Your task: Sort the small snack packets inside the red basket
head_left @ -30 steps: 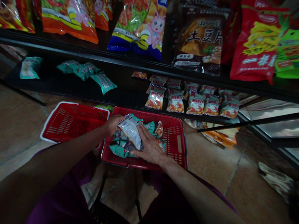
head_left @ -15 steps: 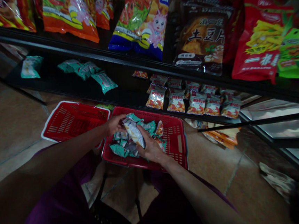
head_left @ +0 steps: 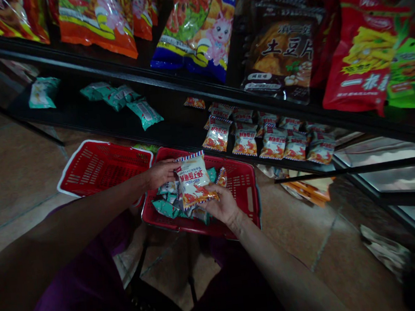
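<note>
Holding: you have one white-and-orange snack packet (head_left: 194,181) up over the near basket, print side facing you.
Head view, right hand: your right hand (head_left: 223,203) pinches the packet's lower right corner, fingers curled shut on it, thumb on top.
Head view, left hand: your left hand (head_left: 161,172) grips the packet's upper left edge, fingers closed on the seal.
Doing it well: keep both pinches on the sealed edges, not the puffed middle, so the contents don't crush; keep the label upright and flat to you so it can be matched with the same packets on the shelf.
Near basket: red basket (head_left: 245,198) holds a heap of teal packets (head_left: 165,207) plus an orange one (head_left: 221,177) at the back; right half bare.
Far basket: second red basket (head_left: 99,167), white rim, touching the first on its left; looks empty.
Lower shelf: black shelf (head_left: 175,124) carries a row of matching orange-white packets (head_left: 244,142) at right, teal packets (head_left: 144,113) scattered at left.
Upper shelf: big snack bags (head_left: 204,30) stand in a row.
</note>
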A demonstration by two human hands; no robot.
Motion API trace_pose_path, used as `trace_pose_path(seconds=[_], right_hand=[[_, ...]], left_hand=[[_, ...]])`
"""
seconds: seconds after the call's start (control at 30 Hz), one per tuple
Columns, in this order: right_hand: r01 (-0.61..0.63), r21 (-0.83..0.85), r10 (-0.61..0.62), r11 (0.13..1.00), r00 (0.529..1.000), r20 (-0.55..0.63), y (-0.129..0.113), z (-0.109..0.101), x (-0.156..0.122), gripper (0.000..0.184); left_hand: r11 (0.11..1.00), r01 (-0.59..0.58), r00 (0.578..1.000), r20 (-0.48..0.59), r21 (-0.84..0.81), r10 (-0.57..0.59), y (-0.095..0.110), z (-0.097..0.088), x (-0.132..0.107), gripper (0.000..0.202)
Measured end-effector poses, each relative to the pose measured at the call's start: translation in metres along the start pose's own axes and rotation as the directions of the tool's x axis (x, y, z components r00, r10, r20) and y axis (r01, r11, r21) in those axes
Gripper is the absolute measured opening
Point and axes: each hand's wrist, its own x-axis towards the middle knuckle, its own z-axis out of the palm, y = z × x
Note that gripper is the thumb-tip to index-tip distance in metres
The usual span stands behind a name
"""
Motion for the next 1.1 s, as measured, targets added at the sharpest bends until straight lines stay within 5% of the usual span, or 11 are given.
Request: trace_pose_path(seconds=[0.3,0.5,0.7,1.1], right_hand=[[0.024,-0.132,-0.018,0.991,0.999,0.050,0.009,0.002,0.002,0.035],[0.076,-0.164,-0.078,0.983,0.997,-0.005,0.016,-0.004,0.009,0.033],[0.064,-0.018,-0.065,0.998,0.997,-0.040,0.009,-0.001,0.010,0.032],[0.117,0.052,-0.107,0.992,0.981,-0.160,0.007,0.000,0.011,0.023]], left_hand=[[0.979,-0.190,0.968,-0.151,0.077,0.200,-0.002,-0.001,0.002,0.012],[0.964,-0.250,0.960,-0.110,0.092,0.259,-0.003,0.001,0.002,0.021],[0.990,-0.088,0.993,0.092,0.113,0.078,-0.007,-0.003,0.000,0.043],[0.948,0.006,0.944,0.310,0.319,-0.110,-0.020,0.003,-0.008,0.043]])
